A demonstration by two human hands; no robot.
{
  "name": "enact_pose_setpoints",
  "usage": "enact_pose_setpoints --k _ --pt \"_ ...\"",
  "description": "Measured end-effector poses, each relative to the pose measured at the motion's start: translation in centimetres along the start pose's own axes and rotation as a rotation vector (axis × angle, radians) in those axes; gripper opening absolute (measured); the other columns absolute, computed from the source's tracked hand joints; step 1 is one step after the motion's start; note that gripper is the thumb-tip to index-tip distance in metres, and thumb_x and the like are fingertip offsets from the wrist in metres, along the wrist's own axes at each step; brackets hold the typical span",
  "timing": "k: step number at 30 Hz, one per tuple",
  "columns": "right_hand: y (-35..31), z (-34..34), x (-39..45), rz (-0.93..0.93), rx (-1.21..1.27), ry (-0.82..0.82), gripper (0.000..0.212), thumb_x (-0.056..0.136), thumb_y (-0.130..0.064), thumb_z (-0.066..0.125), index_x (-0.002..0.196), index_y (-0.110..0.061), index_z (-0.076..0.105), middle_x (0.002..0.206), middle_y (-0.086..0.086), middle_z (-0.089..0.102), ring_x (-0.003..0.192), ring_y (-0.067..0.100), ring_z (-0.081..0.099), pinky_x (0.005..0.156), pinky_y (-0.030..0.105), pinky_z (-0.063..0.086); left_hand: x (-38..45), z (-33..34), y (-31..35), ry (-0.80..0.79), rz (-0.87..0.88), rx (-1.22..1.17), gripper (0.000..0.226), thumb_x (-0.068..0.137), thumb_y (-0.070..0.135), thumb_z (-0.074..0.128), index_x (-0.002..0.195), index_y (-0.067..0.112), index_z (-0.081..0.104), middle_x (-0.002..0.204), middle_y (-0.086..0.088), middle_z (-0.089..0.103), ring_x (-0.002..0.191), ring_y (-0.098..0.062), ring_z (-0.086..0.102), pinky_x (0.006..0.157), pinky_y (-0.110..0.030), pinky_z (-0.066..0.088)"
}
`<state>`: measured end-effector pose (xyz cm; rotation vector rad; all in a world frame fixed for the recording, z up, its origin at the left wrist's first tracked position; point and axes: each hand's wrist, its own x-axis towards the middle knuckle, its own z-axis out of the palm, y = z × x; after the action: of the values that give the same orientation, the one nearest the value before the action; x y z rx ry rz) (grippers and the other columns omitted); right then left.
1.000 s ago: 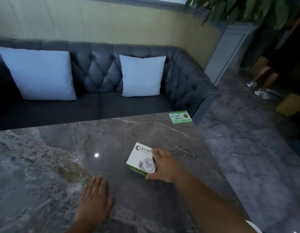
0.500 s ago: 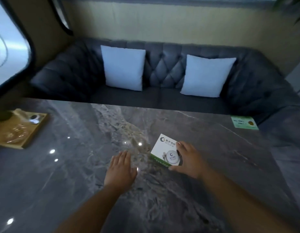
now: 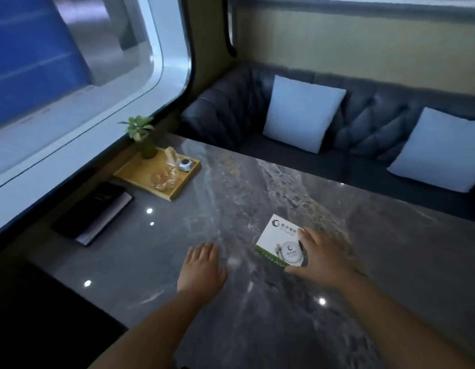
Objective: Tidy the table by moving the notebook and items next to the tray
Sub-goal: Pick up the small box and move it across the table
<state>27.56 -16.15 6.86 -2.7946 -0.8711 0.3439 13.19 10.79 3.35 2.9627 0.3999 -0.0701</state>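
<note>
A white box with a green edge and printed logo (image 3: pixel 280 239) is on the grey marble table (image 3: pixel 257 187), and my right hand (image 3: pixel 320 255) grips its right side. My left hand (image 3: pixel 201 267) lies flat on the table to the left of the box, fingers apart, holding nothing. A wooden tray (image 3: pixel 140 175) stands at the table's far left by the window. A black notebook (image 3: pixel 94 211) lies just in front of the tray, along the window side.
The tray carries a small potted plant (image 3: pixel 143 137), a glass dish (image 3: pixel 164 179) and a small silver object (image 3: pixel 185 164). A dark tufted sofa (image 3: pixel 231 113) with two pale cushions runs behind the table. A large window is on the left.
The view has swung left, bringing the tray and the black notebook into sight. My right hand keeps hold of the white box; my left hand stays flat on the table.
</note>
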Motion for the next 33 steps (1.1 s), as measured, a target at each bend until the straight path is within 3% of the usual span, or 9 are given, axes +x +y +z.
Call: enact_pose_setpoints --k 5,14,23,30,33 --pt "-10.3 2.9 4.7 0.004 0.122 -0.002 0.113 0.057 -0.078 0.062 0.145 -0.018 0.024 0.154 0.0 0.02 0.137 0.021 0.026 0.105 0.037 0.033 0.2 -1.2 -11.5 -0.034 -0.011 0.046 0.066 0.091 0.049 0.033 0.146 0.013 0.026 0.154 -0.008 0.029 0.142 -0.024 0.019 0.117 -0.04 0.004" --pt "-24.2 5.5 14.0 -0.069 0.02 -0.028 0.111 0.057 -0.08 0.056 0.143 -0.017 0.026 0.15 0.002 0.027 0.13 0.025 0.035 0.101 0.038 0.037 2.0 -2.8 -27.6 -0.033 -0.111 0.031 0.065 0.091 0.051 0.033 0.144 0.013 0.028 0.153 -0.008 0.029 0.143 -0.026 0.018 0.117 -0.043 0.007" --pt "-30.4 7.4 22.0 -0.14 -0.049 -0.04 0.111 0.055 -0.085 0.049 0.142 -0.019 0.028 0.148 -0.001 0.028 0.131 0.024 0.033 0.104 0.04 0.035 5.9 -3.0 -35.3 0.034 -0.234 -0.006 0.065 0.09 0.049 0.034 0.145 0.014 0.027 0.153 -0.005 0.03 0.143 -0.023 0.018 0.117 -0.041 0.007" --pt "-33.4 7.4 26.5 -0.193 -0.085 -0.021 0.107 0.058 -0.085 0.046 0.142 -0.021 0.025 0.148 -0.004 0.027 0.126 0.022 0.038 0.092 0.035 0.039 8.4 -3.8 -38.9 0.064 -0.237 0.039 0.063 0.092 0.046 0.034 0.145 0.013 0.029 0.154 -0.006 0.03 0.144 -0.024 0.017 0.117 -0.041 0.005" --pt "-34.4 7.5 29.1 -0.226 -0.078 -0.017 0.107 0.059 -0.084 0.046 0.142 -0.02 0.025 0.149 -0.003 0.025 0.131 0.022 0.033 0.095 0.037 0.04 10.0 -3.8 -40.4 0.062 -0.235 0.042 0.063 0.093 0.046 0.035 0.145 0.011 0.03 0.153 -0.007 0.032 0.143 -0.025 0.019 0.117 -0.041 0.009"
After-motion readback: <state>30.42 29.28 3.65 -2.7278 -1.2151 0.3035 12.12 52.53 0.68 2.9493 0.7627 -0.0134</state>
